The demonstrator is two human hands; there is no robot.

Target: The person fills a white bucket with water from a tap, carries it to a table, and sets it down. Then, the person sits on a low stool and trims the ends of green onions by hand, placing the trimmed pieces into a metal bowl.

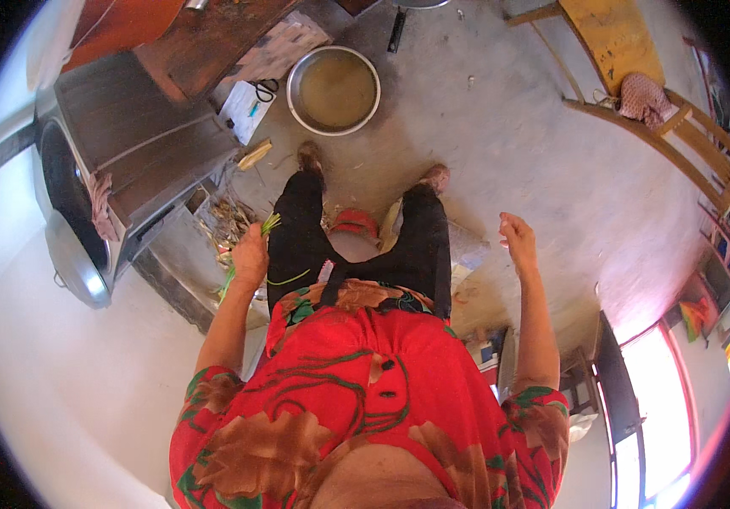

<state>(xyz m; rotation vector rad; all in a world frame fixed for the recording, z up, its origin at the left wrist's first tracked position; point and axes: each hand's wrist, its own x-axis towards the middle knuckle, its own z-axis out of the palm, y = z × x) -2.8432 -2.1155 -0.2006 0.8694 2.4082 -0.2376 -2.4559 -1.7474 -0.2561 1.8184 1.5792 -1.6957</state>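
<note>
From my remote view, the person's left hand is raised beside the left thigh, its fingers clamped around thin green stalks; their ends poke out ahead of the fist and trail behind it. The right hand is held up with the elbow bent, well apart from the left, fingers half curled; I cannot tell whether fingertips and thumb meet. Between the hands, a green strand lies over the left thigh of the dark trousers. Dry plant scraps lie just left of the left hand. Ahead of it, on the grey floor, stands a round metal basin of cloudy liquid. Farther right, beyond the right hand, I see a wooden chair and a bright doorway.
</note>
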